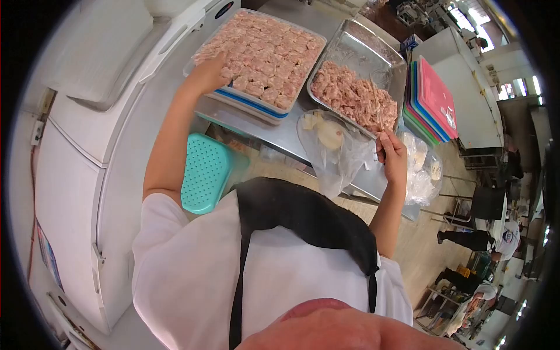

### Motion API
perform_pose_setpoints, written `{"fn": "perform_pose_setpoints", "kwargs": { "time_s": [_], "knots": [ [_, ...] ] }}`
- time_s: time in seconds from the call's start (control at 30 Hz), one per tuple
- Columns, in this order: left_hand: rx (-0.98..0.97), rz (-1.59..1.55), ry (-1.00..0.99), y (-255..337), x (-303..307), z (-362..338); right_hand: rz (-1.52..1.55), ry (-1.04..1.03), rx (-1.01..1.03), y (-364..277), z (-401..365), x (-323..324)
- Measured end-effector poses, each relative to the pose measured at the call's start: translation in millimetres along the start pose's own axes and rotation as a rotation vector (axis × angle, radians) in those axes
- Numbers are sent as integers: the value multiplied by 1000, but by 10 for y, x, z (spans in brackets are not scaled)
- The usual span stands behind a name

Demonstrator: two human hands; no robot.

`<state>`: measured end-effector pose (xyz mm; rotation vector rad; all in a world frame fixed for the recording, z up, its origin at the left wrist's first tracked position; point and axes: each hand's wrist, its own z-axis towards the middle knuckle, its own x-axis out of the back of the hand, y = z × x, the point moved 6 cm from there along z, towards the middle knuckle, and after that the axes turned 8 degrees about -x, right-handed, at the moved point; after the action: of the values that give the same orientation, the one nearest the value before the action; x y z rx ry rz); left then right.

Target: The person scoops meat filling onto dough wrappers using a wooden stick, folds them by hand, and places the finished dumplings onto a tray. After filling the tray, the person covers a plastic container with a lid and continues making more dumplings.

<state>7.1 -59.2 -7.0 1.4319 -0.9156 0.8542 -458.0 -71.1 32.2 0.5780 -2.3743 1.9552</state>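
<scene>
My left hand (211,74) rests at the near left edge of a plastic tray (320,44) packed with rows of pale, filled dumplings (262,52). Its fingers are apart, one reaching over the dumplings, with nothing visible in them. A steel pan (361,36) to the right holds a heap of raw minced meat (350,93). At that pan's near corner, my right hand (394,153) has its fingers closed. A thin, light strip runs from the meat toward these fingers, but I cannot make out what it is. Below the pan lies a clear plastic bag (338,154) with round, pale wrappers.
More bagged wrappers (419,160) lie beside my right hand. Coloured cutting boards (431,96) stand at the right. A turquoise perforated container (201,172) sits low on the left, near a white freezer (76,146). Other people (507,240) are farther off at the right.
</scene>
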Motion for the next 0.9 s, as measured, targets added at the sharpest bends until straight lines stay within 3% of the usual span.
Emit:
{"fn": "perform_pose_setpoints", "kwargs": {
  "time_s": [0.07, 0.27, 0.37, 0.47, 0.5, 0.57, 0.6, 0.63, 0.7, 0.77, 0.83, 0.9],
  "knots": [
    [-157, -203, 82, -20, -7, -42, -29, 1, 35, -60, -53, 28],
    [-186, -23, 233, -206, -81, 137, -34, -13, 22, 131, 45, 321],
    [-166, -104, 136, -161, -155, 161, -48, -71, 30, 133, 88, 447],
    [-47, 8, 210, -196, -222, 148, -31, -125, -43, 235, 188, 591],
    [24, 144, 240, 61, -162, 90, -61, -152, -63, 267, 241, 678],
    [166, 418, 306, 852, 29, -168, -420, -25, 229, 377, 430, 910],
    [-27, 300, 428, 1217, -30, -201, -603, 35, 372, 413, 488, 1001],
    [-216, 178, 546, 1554, -86, -232, -730, 32, 384, 437, 556, 1087],
    [-332, -251, 464, 2003, -635, -145, -986, 16, 412, 417, 648, 1248],
    [-293, -294, 133, 2472, -1185, -19, -1047, -3, 406, 279, 671, 1354],
    [-418, -153, 153, 2645, -1736, 163, -1172, -18, 436, 172, 688, 1452],
    [-437, -115, 206, 2632, -2187, 362, -1249, 26, 609, 106, 768, 1567]
  ]
}}
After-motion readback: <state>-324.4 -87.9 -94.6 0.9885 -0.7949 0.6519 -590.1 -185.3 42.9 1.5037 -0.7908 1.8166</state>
